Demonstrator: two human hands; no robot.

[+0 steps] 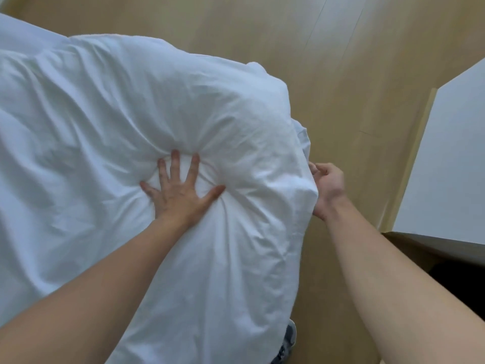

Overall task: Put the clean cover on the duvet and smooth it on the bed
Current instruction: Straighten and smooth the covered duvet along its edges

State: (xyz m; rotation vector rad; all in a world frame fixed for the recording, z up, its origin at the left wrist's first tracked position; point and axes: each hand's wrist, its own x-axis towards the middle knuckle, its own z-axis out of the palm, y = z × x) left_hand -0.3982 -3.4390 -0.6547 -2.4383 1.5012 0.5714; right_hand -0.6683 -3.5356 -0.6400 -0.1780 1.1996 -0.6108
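The white duvet is spread over the bed below me; I cannot make out the bed itself under it. Its near corner bulges out over the pale wood floor. On the floor stand my shoe, half under the duvet, and a white cabinet at right.

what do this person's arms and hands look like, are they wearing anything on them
Both are bare: the left arm and right arm show no sleeves up to the frame edge. The left hand and right hand have no gloves, and no watch, bracelet or ring shows. Part of the right hand's fingers is hidden behind the duvet cover.
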